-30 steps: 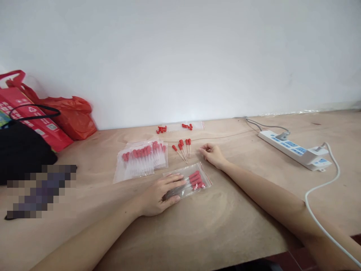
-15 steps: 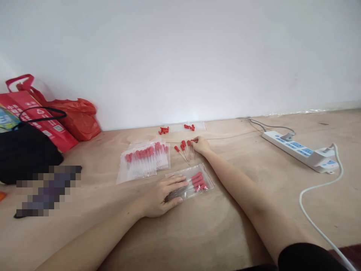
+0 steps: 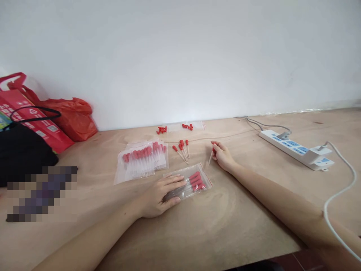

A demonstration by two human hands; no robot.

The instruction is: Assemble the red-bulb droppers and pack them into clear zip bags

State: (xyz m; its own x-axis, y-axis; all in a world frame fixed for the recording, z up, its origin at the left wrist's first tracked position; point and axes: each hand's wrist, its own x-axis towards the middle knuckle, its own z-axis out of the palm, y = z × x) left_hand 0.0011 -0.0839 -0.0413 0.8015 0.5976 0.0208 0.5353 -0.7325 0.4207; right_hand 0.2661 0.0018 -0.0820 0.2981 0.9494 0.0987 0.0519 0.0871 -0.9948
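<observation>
My left hand (image 3: pixel 166 192) lies flat, fingers stretched out, on a clear zip bag (image 3: pixel 207 180) of red-bulbed droppers (image 3: pixel 196 180). The glass ends of the droppers are partly under my fingers. To the right of this bag, my right hand (image 3: pixel 222 155) is closed on a single dropper (image 3: pixel 210 156), its bulb between the fingertips and its tip pointing down. Several loose droppers (image 3: pixel 182 146) fan out on the table beyond the bag. Left of them, filled zip bags of droppers (image 3: pixel 141 158) lie overlapping.
Loose red bulbs (image 3: pixel 161 130) and more bulbs on a clear bag (image 3: pixel 199 125) lie near the wall. At right is a white power strip (image 3: pixel 296 148) with a white cable (image 3: pixel 335 192). Red bags (image 3: pixel 73 116) and a black bag (image 3: pixel 25 154) stand at left.
My right hand has drawn one dropper away from the loose group, toward the right and slightly nearer me. My left hand stays on the bag. The view has shifted slightly.
</observation>
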